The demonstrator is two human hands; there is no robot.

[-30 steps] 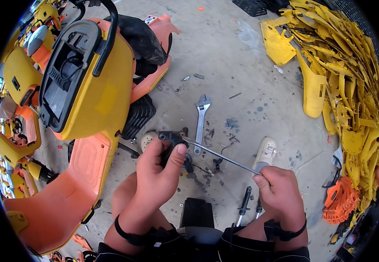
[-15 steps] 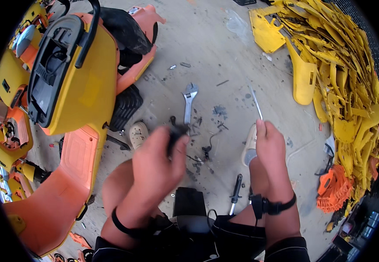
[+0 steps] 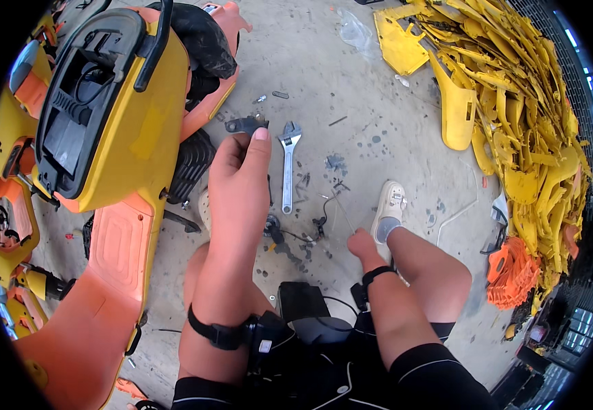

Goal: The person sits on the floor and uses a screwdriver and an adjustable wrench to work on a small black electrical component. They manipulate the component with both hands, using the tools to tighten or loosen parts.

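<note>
My left hand [image 3: 238,171] is stretched forward, thumb and fingers pinching a small dark flat piece with a hole near its end [image 3: 245,125]. What the piece is, I cannot make out. Closed in a fist, my right hand [image 3: 366,246] grips a thin metal rod [image 3: 344,210] that points forward and left; its rear end is hidden in the fist. A silver adjustable wrench [image 3: 288,167] lies on the floor just right of my left hand. Dark small parts with a thin cable [image 3: 320,222] lie between my hands.
On the left stands a yellow and orange scooter body [image 3: 132,137], with more behind it. A tall heap of yellow plastic panels [image 3: 515,123] fills the right side, orange pieces [image 3: 512,273] at its foot. A clear plastic bag [image 3: 356,33] lies farther ahead.
My left hand has moved forward with the dark piece, now beside the wrench head. My right hand has dropped back and left, and the rod now points toward the dark parts.
</note>
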